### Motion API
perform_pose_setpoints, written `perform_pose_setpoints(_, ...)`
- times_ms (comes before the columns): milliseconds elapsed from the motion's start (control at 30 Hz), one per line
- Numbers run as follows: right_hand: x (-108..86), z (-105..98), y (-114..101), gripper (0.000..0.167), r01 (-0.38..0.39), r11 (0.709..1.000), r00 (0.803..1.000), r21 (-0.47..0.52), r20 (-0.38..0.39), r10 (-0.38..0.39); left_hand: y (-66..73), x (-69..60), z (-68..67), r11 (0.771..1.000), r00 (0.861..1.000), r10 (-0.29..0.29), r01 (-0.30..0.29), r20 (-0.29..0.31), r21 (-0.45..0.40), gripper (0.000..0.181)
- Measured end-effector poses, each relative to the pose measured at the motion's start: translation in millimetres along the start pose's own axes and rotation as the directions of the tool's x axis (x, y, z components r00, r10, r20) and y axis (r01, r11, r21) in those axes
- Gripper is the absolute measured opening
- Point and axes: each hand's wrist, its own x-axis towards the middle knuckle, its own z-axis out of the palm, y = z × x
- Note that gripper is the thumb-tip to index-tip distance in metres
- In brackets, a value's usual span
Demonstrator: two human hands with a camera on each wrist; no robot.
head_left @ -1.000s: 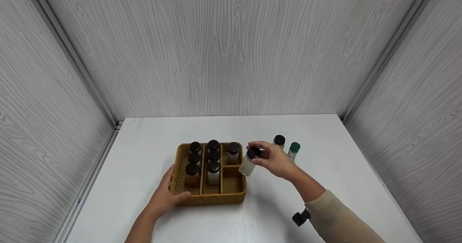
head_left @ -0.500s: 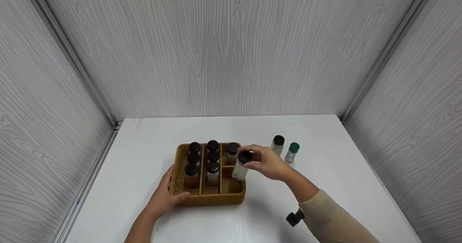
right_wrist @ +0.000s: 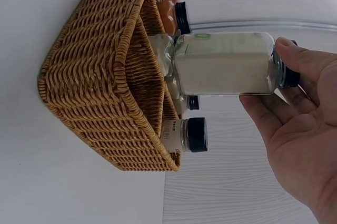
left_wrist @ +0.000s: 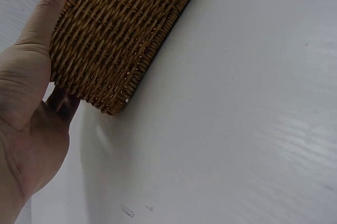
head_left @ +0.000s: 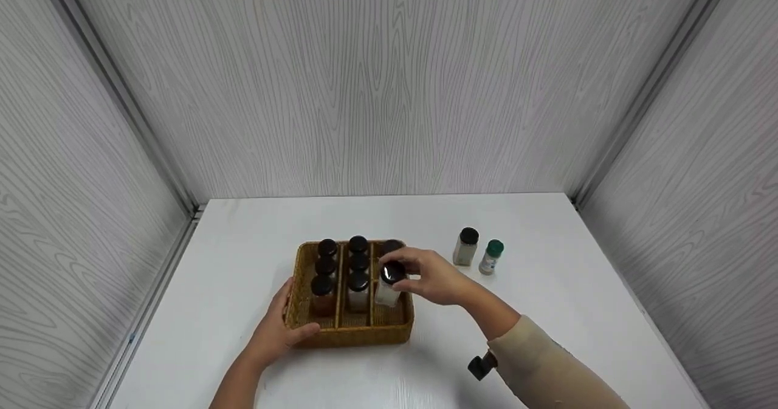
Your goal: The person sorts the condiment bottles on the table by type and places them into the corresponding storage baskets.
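Observation:
A brown woven basket (head_left: 349, 337) with dividers stands on the table, several black-capped jars inside. My left hand (head_left: 279, 330) grips its left front corner, thumb over the front rim; the left wrist view shows that hand (left_wrist: 31, 92) against the wicker side (left_wrist: 121, 29). By its black cap, my right hand (head_left: 434, 277) pinches a clear spice jar (head_left: 387, 293) of pale powder over the front right compartment. In the right wrist view the jar (right_wrist: 226, 63) is above the basket rim, fingers and thumb at its cap end. Behind it, another jar (right_wrist: 172, 135) sits in the back right compartment.
Right of the basket, a black-capped jar (head_left: 465, 248) and a smaller green-capped jar (head_left: 491, 257) stand on the white table (head_left: 516, 214). Grey wood-grain panels (head_left: 389, 93) enclose the table at the back and sides.
My right hand has carried the pale-powder jar leftward, from beside the basket's right rim to over the front right compartment. My left hand keeps its hold on the basket.

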Motion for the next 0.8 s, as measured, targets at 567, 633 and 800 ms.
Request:
perform_pose_setpoints(567,25.6,50,-19,0.049,0.023,0.993,1.000,0.112,0.014,-0.024,-0.1,1.1,-0.9,1.000,1.000,-0.019,0.020,0.018,-0.006,0.128)
perform_pose_setpoints(633,30.1,57,-22,0.050,0.026,0.994,1.000,0.107,0.006,-0.027,-0.6,0.8,-0.8,1.000,1.000,-0.016,0.016,0.013,-0.012,0.127)
perform_pose_setpoints(800,39.5,71,-24,0.051,0.014,0.998,1.000,0.067,-0.014,-0.013,-2.1,0.3,0.0,1.000,1.000,-0.006,0.006,0.010,-0.031,0.125)
